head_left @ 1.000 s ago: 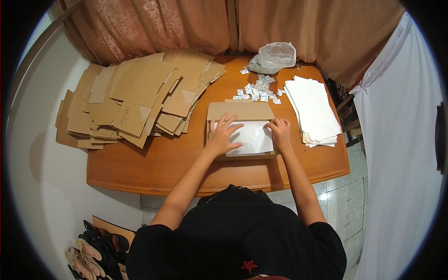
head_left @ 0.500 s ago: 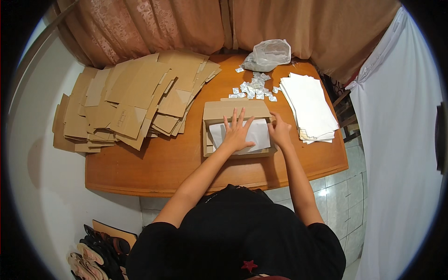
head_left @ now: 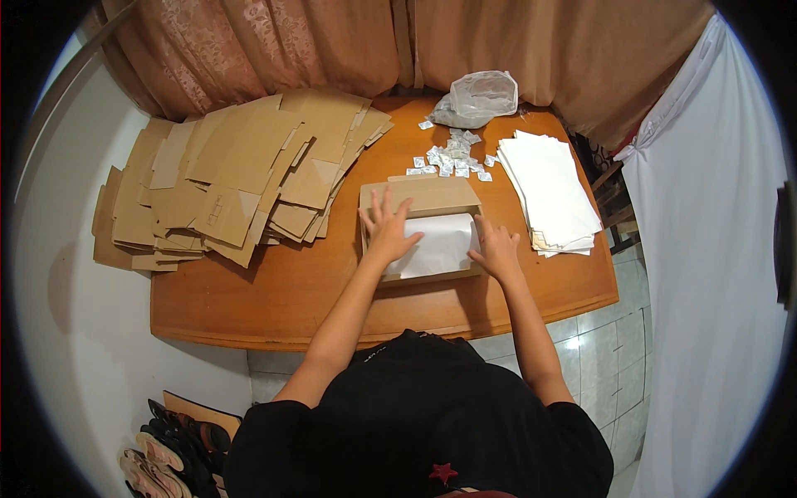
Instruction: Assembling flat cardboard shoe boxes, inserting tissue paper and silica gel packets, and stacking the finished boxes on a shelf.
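In front of me a cardboard box [head_left: 421, 194] lies with its lid flap folded back toward the far side. A sheet of white paper [head_left: 442, 243] is inside it, filling much of the opening. My left hand [head_left: 386, 236] is spread over the box's left part, its thumb at the paper's left side and its fingers reaching toward the lid. At the box's right side is my right hand [head_left: 499, 253], with fingers apart and the thumb by the paper's right edge. Neither hand is wrapped around anything.
Flattened cardboard boxes [head_left: 241, 174] are piled on the left of the wooden table [head_left: 241, 303]. Small white packets [head_left: 448, 158] lie scattered beyond the box, before a clear plastic bag [head_left: 477, 100]. A stack of white paper sheets [head_left: 552, 191] sits at right.
My left hand has slid left off the middle of the paper toward the box's left side. My right hand has shifted slightly nearer, its thumb now by the paper's edge.
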Tool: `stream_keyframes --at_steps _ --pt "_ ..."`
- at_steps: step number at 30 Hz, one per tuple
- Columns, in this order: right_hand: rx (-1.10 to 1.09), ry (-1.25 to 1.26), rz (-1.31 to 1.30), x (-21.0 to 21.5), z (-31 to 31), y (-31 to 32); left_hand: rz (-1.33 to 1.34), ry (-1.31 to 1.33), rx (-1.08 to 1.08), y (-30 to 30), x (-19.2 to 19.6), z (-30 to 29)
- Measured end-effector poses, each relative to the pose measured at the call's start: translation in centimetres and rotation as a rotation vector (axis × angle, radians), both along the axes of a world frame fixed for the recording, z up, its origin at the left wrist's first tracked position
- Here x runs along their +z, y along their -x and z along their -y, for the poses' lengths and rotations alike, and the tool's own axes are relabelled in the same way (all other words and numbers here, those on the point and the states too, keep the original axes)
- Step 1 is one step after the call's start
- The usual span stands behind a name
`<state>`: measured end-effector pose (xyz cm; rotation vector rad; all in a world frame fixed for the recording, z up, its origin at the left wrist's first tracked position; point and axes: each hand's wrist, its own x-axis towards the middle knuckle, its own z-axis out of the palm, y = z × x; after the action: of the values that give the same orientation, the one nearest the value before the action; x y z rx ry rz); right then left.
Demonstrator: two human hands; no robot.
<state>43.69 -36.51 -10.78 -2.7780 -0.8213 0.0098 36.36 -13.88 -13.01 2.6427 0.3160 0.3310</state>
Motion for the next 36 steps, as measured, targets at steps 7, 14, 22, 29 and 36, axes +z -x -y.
stream_keyframes --at_steps 7,14,22,29,36 --pt "-0.098 -0.409 0.001 -1.5 -0.5 -4.6 -0.052 0.424 0.377 2.8 -1.4 -5.0" --pt "-0.414 -0.634 -0.585 -3.5 -3.6 -9.0 -0.329 1.104 0.316 5.8 1.0 -3.6" --pt "-0.471 -1.146 -0.714 -5.5 -3.3 -10.1 -0.383 0.961 0.208 4.7 -1.2 -4.4" --pt "-0.425 -1.509 -0.71 -3.9 -3.1 -8.8 0.047 0.716 0.234 3.4 -6.9 -7.7" --pt "-0.156 -1.511 -0.605 -5.9 1.9 -4.6 0.517 0.548 0.32 7.3 -4.3 0.0"
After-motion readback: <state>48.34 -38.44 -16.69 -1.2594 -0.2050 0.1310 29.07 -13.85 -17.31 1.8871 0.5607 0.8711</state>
